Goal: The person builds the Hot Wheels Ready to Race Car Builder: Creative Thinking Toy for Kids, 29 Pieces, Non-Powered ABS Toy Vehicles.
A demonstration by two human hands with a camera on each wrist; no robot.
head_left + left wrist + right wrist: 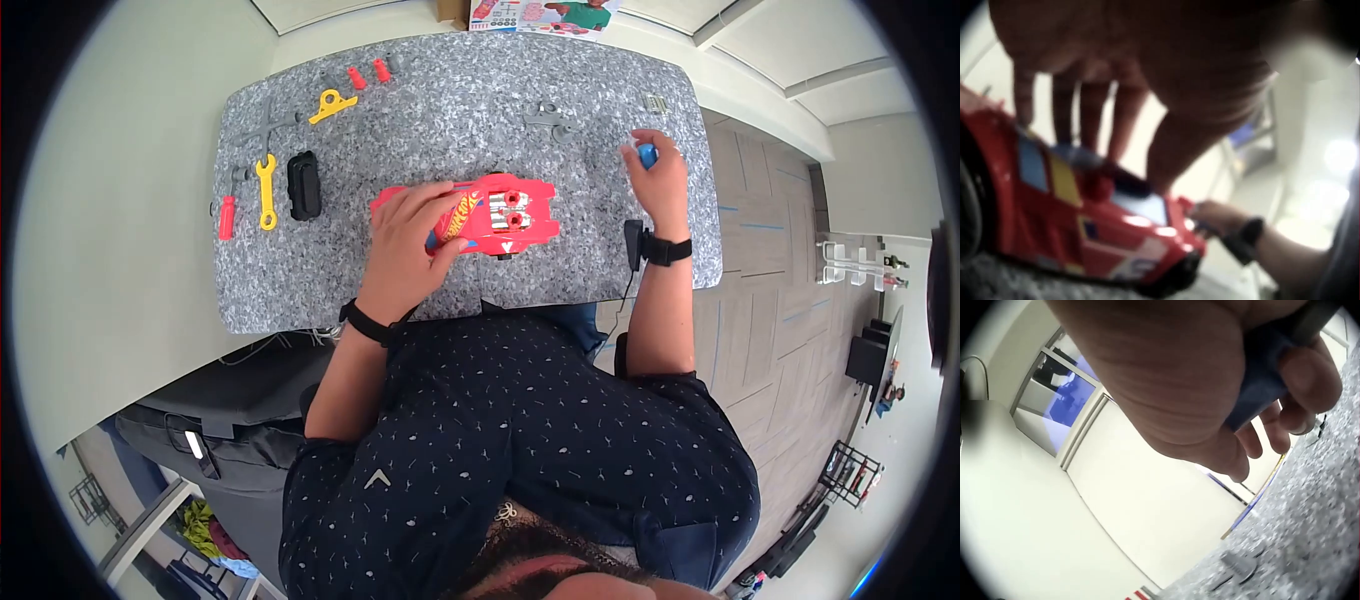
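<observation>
On the table, a red toy car (pixel 525 222) with silver engine parts and a yellow logo lies under my left hand (pixel 407 232). The fingers reach over its roof and the thumb bends down at its near side, gripping it. In the left wrist view the car's side (pixel 1116 219) shows blue and yellow stickers. To the right, my right hand (pixel 660 180) is raised with a blue object (pixel 648 156) held in its fingers. The right wrist view shows this blue object (pixel 1263 378) with a dark grey part, mostly hidden by the palm; its kind cannot be told.
A grey toy part (pixel 548 121) lies beyond the car, small pale pieces (pixel 655 103) at far right. Leftward are a black tray-like part (pixel 304 186), yellow wrench (pixel 266 192), yellow part (pixel 332 105), grey cross-shaped part (pixel 268 128), red-handled tool (pixel 227 217) and red pieces (pixel 381 71).
</observation>
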